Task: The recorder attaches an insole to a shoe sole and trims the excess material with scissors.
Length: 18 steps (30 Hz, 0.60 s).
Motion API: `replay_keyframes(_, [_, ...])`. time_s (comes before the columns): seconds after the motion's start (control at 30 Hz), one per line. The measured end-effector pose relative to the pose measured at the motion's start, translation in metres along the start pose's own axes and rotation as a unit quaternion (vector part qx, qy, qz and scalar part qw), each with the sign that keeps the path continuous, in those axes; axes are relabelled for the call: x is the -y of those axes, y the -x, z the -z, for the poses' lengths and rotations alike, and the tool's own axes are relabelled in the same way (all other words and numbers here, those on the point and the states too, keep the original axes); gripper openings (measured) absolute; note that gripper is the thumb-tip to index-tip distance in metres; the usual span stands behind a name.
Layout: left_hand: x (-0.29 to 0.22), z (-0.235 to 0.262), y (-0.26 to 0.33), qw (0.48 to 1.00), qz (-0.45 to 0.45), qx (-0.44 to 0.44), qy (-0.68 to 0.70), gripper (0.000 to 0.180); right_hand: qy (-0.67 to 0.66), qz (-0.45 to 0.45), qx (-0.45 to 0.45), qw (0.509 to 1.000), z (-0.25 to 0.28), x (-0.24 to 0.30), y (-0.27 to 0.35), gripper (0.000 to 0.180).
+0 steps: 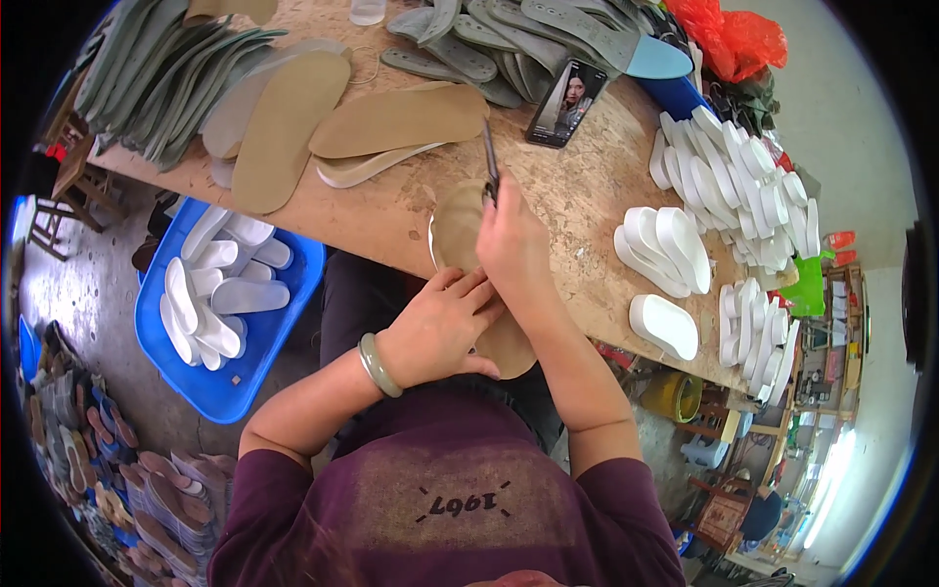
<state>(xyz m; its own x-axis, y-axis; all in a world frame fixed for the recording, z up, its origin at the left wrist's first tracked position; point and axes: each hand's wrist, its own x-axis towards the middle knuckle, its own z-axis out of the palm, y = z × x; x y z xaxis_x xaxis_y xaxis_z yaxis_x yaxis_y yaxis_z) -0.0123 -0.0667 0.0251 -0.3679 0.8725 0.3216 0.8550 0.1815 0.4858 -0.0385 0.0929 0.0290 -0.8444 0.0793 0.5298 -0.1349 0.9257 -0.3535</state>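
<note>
A tan shoe insole lies over a white-edged piece at the table's near edge, its other end reaching over my lap. My left hand lies across its middle, holding it, with the fingers spread and the thumb out to the side. My right hand is closed round a slim dark tool that points away from me; its exact kind is unclear. The right wrist passes close by the left fingertips and hides part of the insole. Just beyond are more tan insoles on a white sole.
Grey insoles are heaped at far left, others at the back. A phone stands by them. White soles fill the right side. A blue tub of white soles sits left of my legs, near footwear piles.
</note>
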Motion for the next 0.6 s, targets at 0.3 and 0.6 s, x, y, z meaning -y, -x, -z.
replay_keyframes(0.3, [0.003, 0.001, -0.001, 0.999, 0.009, 0.031, 0.012, 0.08, 0.031, 0.019, 0.032, 0.999, -0.025, -0.001, -0.025, 0.038])
replay_keyframes(0.6, [-0.002, -0.008, -0.001, 0.998, -0.009, -0.004, -0.058, 0.067, -0.455, -0.218, 0.037, 0.863, 0.027, -0.047, -0.01, 0.036])
